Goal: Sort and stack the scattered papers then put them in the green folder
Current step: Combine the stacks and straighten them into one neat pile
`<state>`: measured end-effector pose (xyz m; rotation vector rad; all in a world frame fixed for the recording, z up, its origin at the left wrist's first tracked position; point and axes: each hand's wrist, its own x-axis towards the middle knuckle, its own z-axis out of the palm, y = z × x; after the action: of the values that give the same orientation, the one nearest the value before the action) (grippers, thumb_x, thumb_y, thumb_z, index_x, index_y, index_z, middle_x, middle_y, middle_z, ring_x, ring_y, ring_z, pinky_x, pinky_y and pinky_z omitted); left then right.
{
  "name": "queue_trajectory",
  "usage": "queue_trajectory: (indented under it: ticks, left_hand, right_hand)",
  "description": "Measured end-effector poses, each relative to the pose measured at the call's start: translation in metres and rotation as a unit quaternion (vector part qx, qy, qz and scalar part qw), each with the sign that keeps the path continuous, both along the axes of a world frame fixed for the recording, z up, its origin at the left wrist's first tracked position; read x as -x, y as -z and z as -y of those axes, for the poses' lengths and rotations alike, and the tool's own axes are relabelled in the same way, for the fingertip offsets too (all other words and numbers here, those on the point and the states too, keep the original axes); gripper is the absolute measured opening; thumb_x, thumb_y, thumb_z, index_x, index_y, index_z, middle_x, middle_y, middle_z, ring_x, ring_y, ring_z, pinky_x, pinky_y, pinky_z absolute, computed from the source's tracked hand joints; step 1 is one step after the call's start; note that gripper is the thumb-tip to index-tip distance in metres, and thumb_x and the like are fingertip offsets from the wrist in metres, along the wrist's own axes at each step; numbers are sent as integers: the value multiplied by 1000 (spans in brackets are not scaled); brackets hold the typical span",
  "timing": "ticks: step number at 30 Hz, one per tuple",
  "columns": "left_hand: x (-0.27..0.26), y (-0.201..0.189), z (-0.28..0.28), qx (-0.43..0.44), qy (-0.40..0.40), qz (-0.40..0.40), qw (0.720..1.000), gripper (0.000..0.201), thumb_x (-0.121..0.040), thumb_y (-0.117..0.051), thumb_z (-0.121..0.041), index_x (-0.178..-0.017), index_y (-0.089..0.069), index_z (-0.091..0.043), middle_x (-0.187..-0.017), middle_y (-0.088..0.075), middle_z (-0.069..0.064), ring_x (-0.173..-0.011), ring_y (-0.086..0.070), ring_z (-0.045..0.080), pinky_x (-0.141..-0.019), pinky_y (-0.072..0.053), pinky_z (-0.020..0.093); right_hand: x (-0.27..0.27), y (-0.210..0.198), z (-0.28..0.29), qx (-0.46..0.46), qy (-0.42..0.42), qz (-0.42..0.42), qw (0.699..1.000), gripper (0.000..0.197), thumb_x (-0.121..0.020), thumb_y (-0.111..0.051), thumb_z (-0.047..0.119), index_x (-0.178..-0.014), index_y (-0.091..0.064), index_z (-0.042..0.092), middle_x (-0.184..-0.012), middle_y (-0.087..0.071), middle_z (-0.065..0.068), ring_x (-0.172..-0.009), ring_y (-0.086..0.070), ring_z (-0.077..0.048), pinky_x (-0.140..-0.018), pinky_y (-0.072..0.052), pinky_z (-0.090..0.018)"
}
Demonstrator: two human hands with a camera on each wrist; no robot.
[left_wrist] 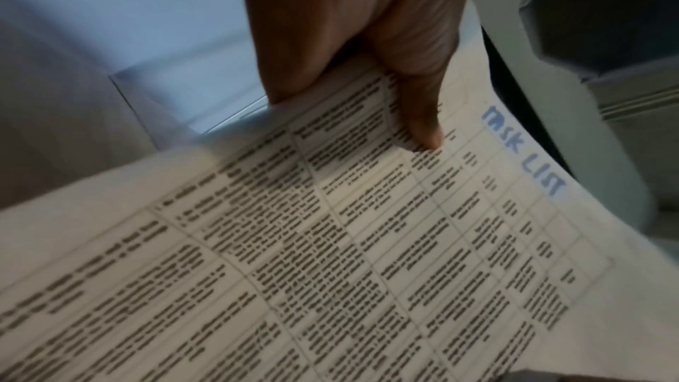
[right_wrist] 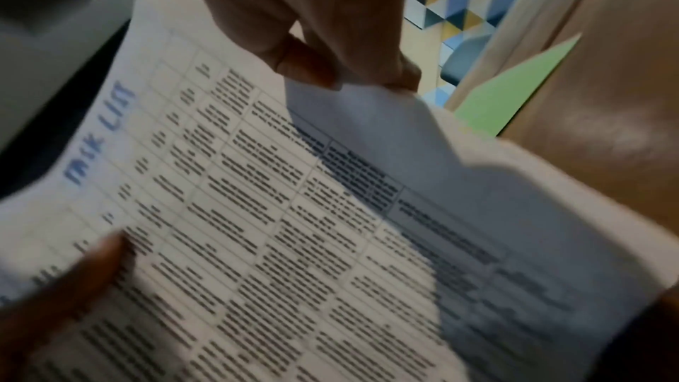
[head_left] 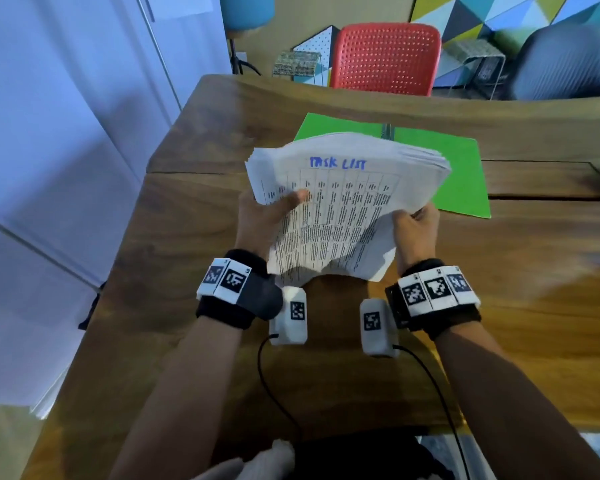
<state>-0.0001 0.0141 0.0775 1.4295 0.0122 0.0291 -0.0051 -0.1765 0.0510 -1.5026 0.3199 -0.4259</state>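
Note:
A thick stack of papers (head_left: pixel 343 202), its top sheet a printed table headed "TASK LIST" in blue ink, is held up above the wooden table (head_left: pixel 187 209). My left hand (head_left: pixel 267 216) grips its left edge, thumb on top of the sheet, as the left wrist view shows on the stack of papers (left_wrist: pixel 367 243). My right hand (head_left: pixel 416 230) pinches the right edge, seen close in the right wrist view on the stack of papers (right_wrist: pixel 294 228). The green folder (head_left: pixel 461 174) lies open and flat on the table just behind the stack, partly hidden by it.
A red chair (head_left: pixel 385 57) stands at the table's far side. Small side tables and a grey rounded seat (head_left: pixel 565 64) sit beyond on the right. A pale wall or cabinet (head_left: pixel 66 168) runs along the left of the table.

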Motion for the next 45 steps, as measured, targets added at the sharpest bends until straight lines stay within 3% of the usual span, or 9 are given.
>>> queue_trajectory:
  ticks: [5,11,15,17,19,26,34,39,45]
  left_hand:
    - [-5,-23,-6,19,-25,72,997,33,-80,-68,-1,-111,-59,3,-98,-71,7,-94,-70,22,-78,-59,33]
    - [-3,2,0,40,-30,38,998,89,-51,-82,-51,-112,-52,5,-105,-67,17,-95,-69,25,-80,-58,37]
    - [0,54,18,-6,-47,-25,999,83,-56,-85,-34,-127,-49,-7,-110,-67,-2,-101,-67,6,-90,-55,32]
    - [-1,75,20,-51,-72,-69,994,68,-64,-83,-20,-124,-52,-11,-102,-63,-15,-93,-62,-5,-95,-52,31]
    - [-3,87,17,-100,-86,-97,987,57,-70,-80,-14,-122,-55,-14,-101,-61,-14,-95,-60,2,-97,-50,34]
    - [-11,84,12,-230,-82,-60,968,50,-84,-67,-28,-128,-49,-10,-113,-62,1,-108,-59,18,-95,-48,32]
    - [-11,123,-5,-349,20,-314,883,49,-98,-40,-34,-130,-40,3,-126,-53,17,-121,-50,34,-98,-41,37]
    - [-6,124,4,-306,62,-326,892,68,-99,-37,-39,-145,-13,5,-152,-23,19,-140,-28,33,-113,-26,40]
    - [-9,126,-10,-296,55,-290,908,58,-93,-55,-23,-140,-30,0,-144,-41,17,-132,-42,33,-110,-35,42]
  right_hand:
    - [2,-39,3,-28,9,77,997,26,-60,-39,-5,-72,-46,18,-79,-50,-5,-73,-48,-15,-58,-39,-19]
    - [10,-5,17,-81,-42,56,994,50,-58,-38,-5,-102,-48,17,-106,-53,-11,-98,-54,-20,-74,-52,-24]
    - [15,59,9,48,-68,-71,994,55,-69,-44,-1,-124,-46,2,-122,-55,-14,-115,-51,-27,-97,-46,-46]
    - [15,83,9,83,-76,-133,985,51,-74,-55,3,-123,-48,-5,-115,-57,-12,-111,-53,-27,-88,-50,-37]
    - [17,96,12,91,-85,-179,976,45,-81,-66,5,-122,-50,-4,-113,-58,-12,-108,-54,-24,-77,-49,-22]
    - [29,88,17,125,-106,-138,977,44,-85,-62,12,-124,-47,-1,-118,-58,-13,-108,-54,-22,-80,-49,-22]
    - [35,99,23,210,-100,-357,905,46,-95,-45,17,-135,-31,-2,-137,-44,-19,-117,-49,-28,-85,-43,-30]
    - [37,102,1,263,-127,-378,879,49,-97,-38,26,-136,-24,1,-137,-33,-17,-124,-39,-33,-103,-37,-43]
    - [24,91,17,169,-174,-351,905,30,-93,-52,18,-117,-50,-1,-121,-59,-19,-109,-58,-34,-92,-49,-40]
